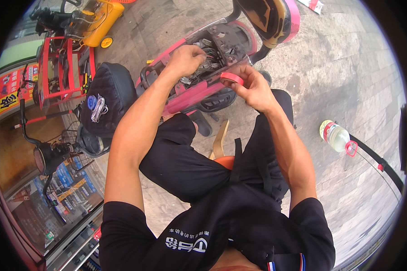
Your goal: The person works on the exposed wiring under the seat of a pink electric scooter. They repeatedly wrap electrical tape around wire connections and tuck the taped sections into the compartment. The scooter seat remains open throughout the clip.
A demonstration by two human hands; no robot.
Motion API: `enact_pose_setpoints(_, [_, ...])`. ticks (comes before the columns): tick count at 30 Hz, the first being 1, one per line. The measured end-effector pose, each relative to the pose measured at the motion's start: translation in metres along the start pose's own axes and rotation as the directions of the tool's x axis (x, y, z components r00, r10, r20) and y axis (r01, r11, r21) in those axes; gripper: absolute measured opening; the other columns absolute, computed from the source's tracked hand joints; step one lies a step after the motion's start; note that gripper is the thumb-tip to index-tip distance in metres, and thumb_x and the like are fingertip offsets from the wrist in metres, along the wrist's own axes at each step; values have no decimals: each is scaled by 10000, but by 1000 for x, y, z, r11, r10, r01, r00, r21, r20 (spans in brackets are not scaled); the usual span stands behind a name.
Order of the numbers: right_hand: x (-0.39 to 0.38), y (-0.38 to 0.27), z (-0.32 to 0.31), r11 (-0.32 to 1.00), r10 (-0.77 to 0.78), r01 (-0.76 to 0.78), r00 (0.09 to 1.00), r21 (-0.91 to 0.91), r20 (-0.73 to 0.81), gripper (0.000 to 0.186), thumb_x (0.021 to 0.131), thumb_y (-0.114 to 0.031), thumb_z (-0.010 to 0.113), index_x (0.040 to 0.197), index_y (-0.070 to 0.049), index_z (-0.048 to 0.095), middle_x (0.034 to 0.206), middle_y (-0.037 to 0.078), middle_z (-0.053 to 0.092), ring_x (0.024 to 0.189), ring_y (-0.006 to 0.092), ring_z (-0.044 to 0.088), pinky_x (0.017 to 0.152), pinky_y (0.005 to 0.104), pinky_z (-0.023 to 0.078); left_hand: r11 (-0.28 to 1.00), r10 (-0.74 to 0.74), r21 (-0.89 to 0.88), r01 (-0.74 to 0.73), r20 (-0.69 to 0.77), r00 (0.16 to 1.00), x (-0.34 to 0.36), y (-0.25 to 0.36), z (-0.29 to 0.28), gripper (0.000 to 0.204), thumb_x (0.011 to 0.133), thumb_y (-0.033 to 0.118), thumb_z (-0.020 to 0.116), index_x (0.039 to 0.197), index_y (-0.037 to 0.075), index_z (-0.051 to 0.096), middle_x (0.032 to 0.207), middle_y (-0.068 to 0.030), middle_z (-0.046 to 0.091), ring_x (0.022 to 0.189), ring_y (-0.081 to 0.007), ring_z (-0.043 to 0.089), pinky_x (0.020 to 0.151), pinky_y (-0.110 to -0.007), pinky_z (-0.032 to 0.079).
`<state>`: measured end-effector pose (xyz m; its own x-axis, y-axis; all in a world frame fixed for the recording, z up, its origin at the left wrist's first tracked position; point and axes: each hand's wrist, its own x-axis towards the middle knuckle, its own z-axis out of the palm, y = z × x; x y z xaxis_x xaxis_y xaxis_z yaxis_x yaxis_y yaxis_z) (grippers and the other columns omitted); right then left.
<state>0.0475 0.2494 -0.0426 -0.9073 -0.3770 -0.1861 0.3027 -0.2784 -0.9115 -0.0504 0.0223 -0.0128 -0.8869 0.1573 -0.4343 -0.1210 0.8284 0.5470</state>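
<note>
My left hand [187, 59] is pinched over a bundle of wires [208, 63] in the open body of a pink scooter [184, 100]; what its fingertips hold is too small to make out. To the right of it, my right hand [253, 90] grips a roll of red tape [232, 77] beside the compartment's near edge. A black quilted seat [108, 79] lies left of my arms, with a blue roll [92, 101] and a coil of clear strands or cable [99, 110] on top.
Left are a yellow compressor [99, 25], red rack [47, 72], handlebars [43, 158] and signs [4, 90]. An upright backrest [267, 18] rises at the top. A water jug [334, 135] and black curved bar [389, 174] are right. A wooden stool [221, 135] is under me.
</note>
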Motion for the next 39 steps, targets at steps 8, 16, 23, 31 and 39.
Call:
enact_pose_setpoints(8, [-9,2,0,999,25,-25,1000,34,5,257,864,43,581,1118,43,538,1060,97,653,1002,147,633,883,280,497,966,-109,-218,137,136,985,7,-4,0,213,915,171,612,1036,6,671,812,-18,628,721,-104,537,633,-264,430])
enact_pose_setpoints(16, [-9,-6,-7,996,26,-26,1000,83,5,263,849,34,556,1111,56,540,1038,115,667,977,140,640,866,266,500,896,-156,-371,244,251,955,8,-5,-12,225,887,194,626,968,-6,690,769,-27,622,729,-118,539,660,-283,420])
enact_pose_setpoints(23, [-7,-3,-5,995,10,-9,1000,101,-9,248,851,24,565,1096,52,549,1035,108,675,972,140,647,869,266,500,974,-101,-194,119,99,990,9,1,3,269,833,245,685,936,-1,721,729,-37,629,661,-118,543,589,-311,431])
enact_pose_setpoints(31, [-10,-1,-3,993,55,-51,998,105,-35,224,869,15,582,1089,43,550,1028,98,678,978,136,651,865,269,503,967,-123,-218,132,56,991,17,-17,8,243,816,212,688,943,9,732,734,-52,645,655,-145,569,586,-327,454])
enact_pose_setpoints(39, [-8,-5,-1,982,27,-19,999,186,-42,244,888,-5,599,1117,55,540,1046,107,677,979,134,650,892,274,506,971,-174,-161,178,42,984,17,-7,7,210,828,165,655,934,0,732,760,-69,666,703,-156,582,641,-324,464])
